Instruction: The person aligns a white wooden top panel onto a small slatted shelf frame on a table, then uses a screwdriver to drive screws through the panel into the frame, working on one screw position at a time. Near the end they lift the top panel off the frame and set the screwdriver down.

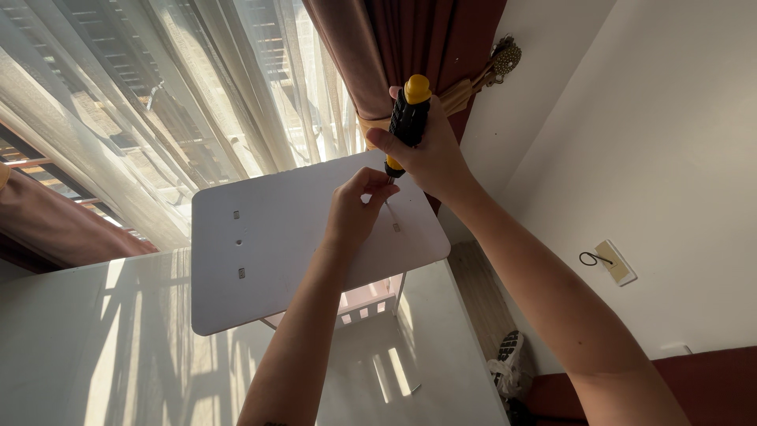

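My right hand (pixel 432 154) grips a screwdriver (pixel 408 118) with a black and yellow handle, held upright with its shaft pointing down onto a white rectangular panel (pixel 276 252). My left hand (pixel 356 207) rests on the panel with its fingertips pinched around the screwdriver's shaft near the tip. The panel has rounded corners, a few small metal fittings (pixel 236 214) and a small hole near its left side. It lies on top of a white slatted piece (pixel 367 300) that shows beneath its front edge.
A white table top (pixel 102 339) lies below the panel, striped with sunlight. Sheer white curtains (pixel 158 87) and a dark red drape (pixel 410 39) hang behind. A white wall (pixel 662 142) carries a beige socket plate (pixel 613 262). A shoe (pixel 509 364) lies on the floor.
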